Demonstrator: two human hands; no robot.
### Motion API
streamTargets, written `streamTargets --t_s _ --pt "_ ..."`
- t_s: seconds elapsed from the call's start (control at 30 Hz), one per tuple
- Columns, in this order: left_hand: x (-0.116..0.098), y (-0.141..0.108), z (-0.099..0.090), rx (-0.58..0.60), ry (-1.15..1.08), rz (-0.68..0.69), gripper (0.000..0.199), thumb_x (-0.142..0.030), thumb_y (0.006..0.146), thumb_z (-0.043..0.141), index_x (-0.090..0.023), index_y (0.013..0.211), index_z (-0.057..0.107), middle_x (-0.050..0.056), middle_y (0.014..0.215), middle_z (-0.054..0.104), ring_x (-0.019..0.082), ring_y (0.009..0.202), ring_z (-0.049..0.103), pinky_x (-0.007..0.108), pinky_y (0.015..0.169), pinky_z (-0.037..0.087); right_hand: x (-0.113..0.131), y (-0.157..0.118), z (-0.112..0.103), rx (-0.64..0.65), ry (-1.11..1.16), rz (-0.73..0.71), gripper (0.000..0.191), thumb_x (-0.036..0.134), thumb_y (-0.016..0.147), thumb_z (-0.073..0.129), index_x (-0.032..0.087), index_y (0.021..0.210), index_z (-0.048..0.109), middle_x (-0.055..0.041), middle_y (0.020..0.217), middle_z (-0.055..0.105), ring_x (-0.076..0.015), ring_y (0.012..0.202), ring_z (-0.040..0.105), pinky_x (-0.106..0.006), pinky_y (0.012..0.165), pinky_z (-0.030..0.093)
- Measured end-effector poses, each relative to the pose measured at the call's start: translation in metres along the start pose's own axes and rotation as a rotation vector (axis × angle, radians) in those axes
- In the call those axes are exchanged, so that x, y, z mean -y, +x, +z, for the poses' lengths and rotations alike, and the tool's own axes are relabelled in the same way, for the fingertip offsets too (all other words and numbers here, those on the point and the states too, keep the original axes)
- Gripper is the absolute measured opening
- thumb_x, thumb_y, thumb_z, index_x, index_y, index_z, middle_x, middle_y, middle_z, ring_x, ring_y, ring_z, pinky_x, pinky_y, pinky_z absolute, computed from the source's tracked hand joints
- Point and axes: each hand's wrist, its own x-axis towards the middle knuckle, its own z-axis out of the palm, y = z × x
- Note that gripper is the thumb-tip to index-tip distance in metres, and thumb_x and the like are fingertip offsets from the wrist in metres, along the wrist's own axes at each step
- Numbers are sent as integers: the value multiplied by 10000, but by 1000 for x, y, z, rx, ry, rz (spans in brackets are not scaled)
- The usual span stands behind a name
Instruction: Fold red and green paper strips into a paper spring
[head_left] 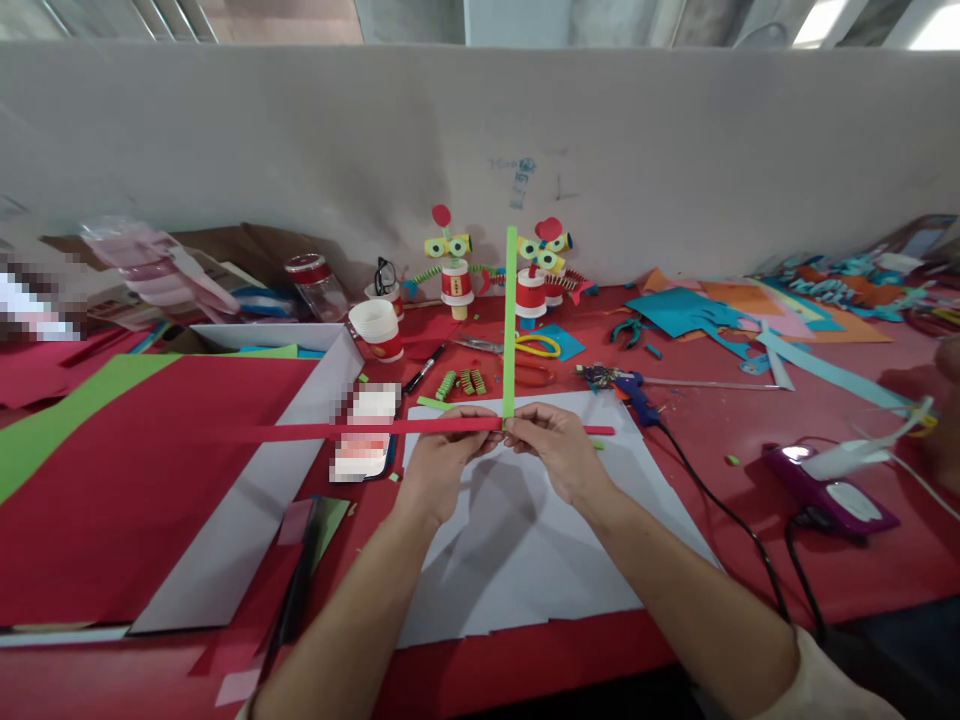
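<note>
A long red paper strip (420,426) runs sideways through the fingers of both hands, over a sheet of white paper (480,580). Crossing it at the fingertips, a green paper strip (510,320) stands upright. My left hand (442,465) pinches the red strip just left of the crossing. Thumb and fingers of my right hand (559,450) press on the crossing, where the two strips meet. A short red end sticks out to the right of that hand. Folded green paper springs (459,383) lie beyond my left hand.
Finished paper-cup figures (455,280) stand at the wall. Scissors with yellow handles (538,345), a blue glue gun (637,398) and its black cord lie beyond and right. A purple power strip (832,490) sits at right. At left are a phone (365,432) and a box with red paper (180,470).
</note>
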Motion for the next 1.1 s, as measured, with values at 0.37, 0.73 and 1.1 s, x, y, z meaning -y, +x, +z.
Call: streamTargets --t_s 0.37,0.73,1.1 --pt "11 7 1 -57 -41 -65 283 -207 493 810 -155 710 637 -28 603 621 80 559 551 208 579 421 -6 0 2 -10 -3 7 189 309 570 769 164 627 663 14 542 621 -110 521 553 -266 568 443" --pt "11 10 1 -129 -102 -58 329 -192 462 836 -147 722 640 -27 612 625 78 568 566 220 614 424 -3 -5 2 135 -32 -66 140 268 624 759 191 739 736 -13 712 694 -152 715 606 -308 733 487" --pt "3 9 -2 -59 -126 -202 221 -296 593 781 -147 717 675 -2 650 643 94 602 584 233 623 448 2 -3 2 19 -65 62 146 297 606 738 155 597 706 -37 598 681 -146 608 609 -319 693 505"
